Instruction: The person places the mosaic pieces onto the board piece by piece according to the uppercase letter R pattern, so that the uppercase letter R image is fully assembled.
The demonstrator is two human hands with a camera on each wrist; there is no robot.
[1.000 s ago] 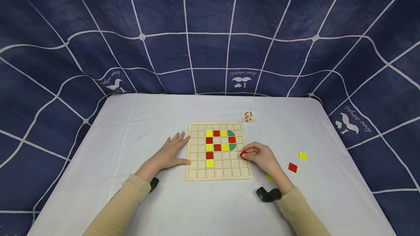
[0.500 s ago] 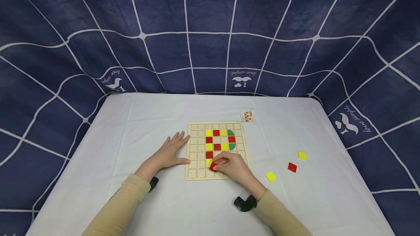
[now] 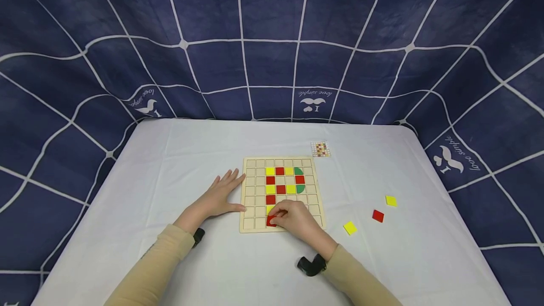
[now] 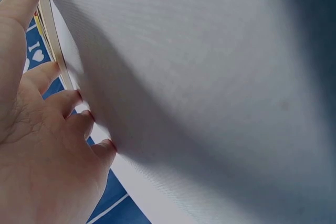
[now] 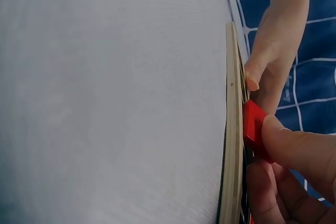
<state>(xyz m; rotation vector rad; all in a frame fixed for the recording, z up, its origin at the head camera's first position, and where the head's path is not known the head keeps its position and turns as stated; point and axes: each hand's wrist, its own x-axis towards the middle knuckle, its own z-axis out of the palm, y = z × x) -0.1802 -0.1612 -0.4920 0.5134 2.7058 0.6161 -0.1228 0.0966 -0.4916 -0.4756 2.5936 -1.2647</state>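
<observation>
We see the right hand (image 3: 297, 221) has carried the small red square tile (image 3: 271, 221), pinched in its fingers (image 5: 294, 145), from the wooden grid board's (image 3: 254, 223) right edge to the bottom row under the yellow column, so placement looks close. The left hand (image 3: 218, 197) stays flat, fingers straight, against the board's left edge. On the board we count four red squares, five yellow, two green pieces; on the white table (image 3: 178, 155) lie two yellow tiles (image 3: 350, 227), one red (image 3: 378, 216) and one pattern card (image 3: 320, 148).

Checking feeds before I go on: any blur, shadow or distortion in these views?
Head view: sharp, evenly lit, the backdrop grid bowed by the wide lens. Left wrist view: the tablecloth soft, a dark shadow across it. Right wrist view: the red tile and board edge readable, the near fingers blurred.
</observation>
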